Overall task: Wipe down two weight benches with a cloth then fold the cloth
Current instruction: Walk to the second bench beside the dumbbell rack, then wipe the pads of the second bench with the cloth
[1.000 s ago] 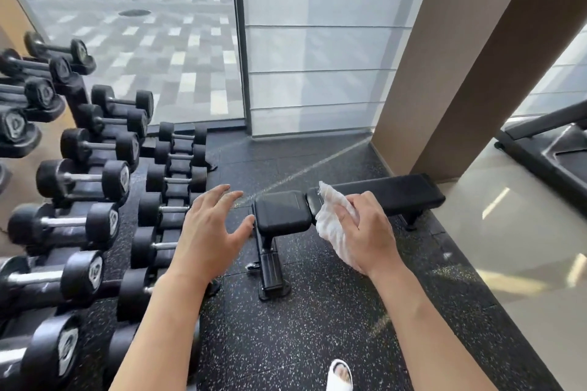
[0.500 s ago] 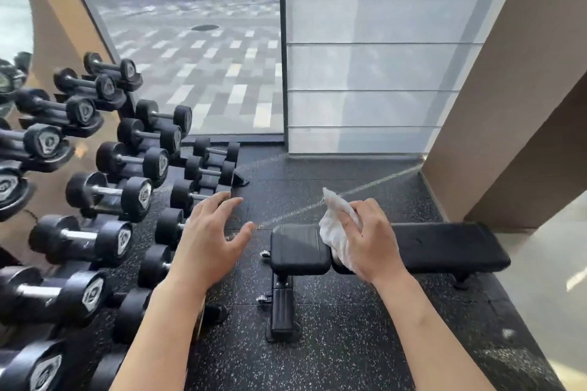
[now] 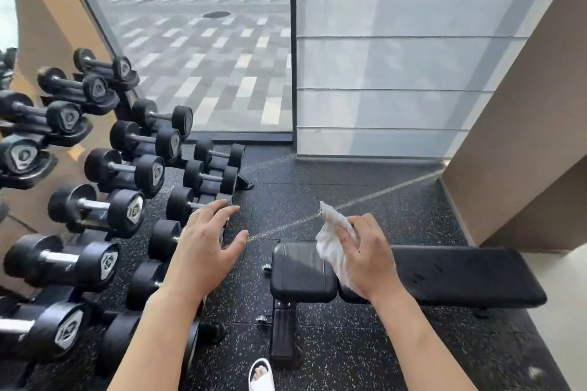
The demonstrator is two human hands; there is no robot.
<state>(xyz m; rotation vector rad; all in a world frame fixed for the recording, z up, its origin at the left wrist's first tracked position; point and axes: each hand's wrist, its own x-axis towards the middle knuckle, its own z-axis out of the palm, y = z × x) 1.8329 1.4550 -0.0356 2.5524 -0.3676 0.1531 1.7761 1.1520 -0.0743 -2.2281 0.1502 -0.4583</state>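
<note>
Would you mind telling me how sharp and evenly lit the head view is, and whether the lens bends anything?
Head view: daylight through the window lights it evenly; hands, cloth and bench are fairly sharp; the dumbbells at the left edge smear slightly; wide-angle distortion tilts the window frame and pillar.

Crumpled white cloth (image 3: 332, 240); smooth, faintly glossy black bench (image 3: 444, 276) padding; speckled matt floor (image 3: 349, 352).

1 weight bench (image 3: 444, 276), 1 cloth (image 3: 330, 238), 2 hands, many dumbbells (image 3: 124, 168).
</note>
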